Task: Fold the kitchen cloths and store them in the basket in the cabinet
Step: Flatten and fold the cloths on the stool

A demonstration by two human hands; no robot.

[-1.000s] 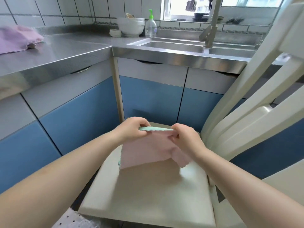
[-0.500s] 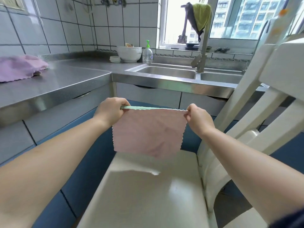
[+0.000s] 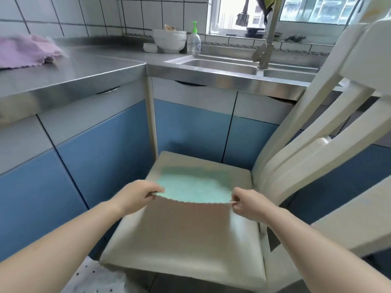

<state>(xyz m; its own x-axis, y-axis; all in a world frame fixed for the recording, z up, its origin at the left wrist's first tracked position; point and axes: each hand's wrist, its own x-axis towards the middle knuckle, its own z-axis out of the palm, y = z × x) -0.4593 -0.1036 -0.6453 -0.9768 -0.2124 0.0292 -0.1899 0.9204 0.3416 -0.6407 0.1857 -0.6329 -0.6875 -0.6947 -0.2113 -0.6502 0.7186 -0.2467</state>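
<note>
Left hand (image 3: pixel 140 192) pinches the near-left corner of the cloth (image 3: pixel 193 190), fingers curled round the edge. Right hand (image 3: pixel 246 203) pinches the near-right corner the same way. Both hands hold the cloth, nothing else.

Cloth is over the chair seat (image 3: pixel 184 246), toward its back half. Green face up; the pink side shows only as a thin line at the right pinch. Motion blur, so the far edge is fuzzy; cannot tell if it touches the seat or floats just above.

Key relation: the held edge runs left-right between the two hands and is the edge nearest the person. The rest of the cloth lies away from the hands, toward the blue cabinet doors (image 3: pixel 190 132). Held edge sags a bit in the middle. Hands about level, roughly equally near to the cloth, one per corner. Neither has the advantage.

Judgement: step is spreading the cloth flat on the seat before folding. Not folded yet. Next move likely lowers the near edge to the seat, then carries it forward onto the far edge, so the fold line would run left-right too.

Second cloth, a purple one (image 3: pixel 25 52), lies bunched on the counter (image 3: pixel 88 68) far left, well apart from the hands. Looks unfolded.

Basket not in view. Cabinet doors in sight all closed, so storing is not started.
</note>
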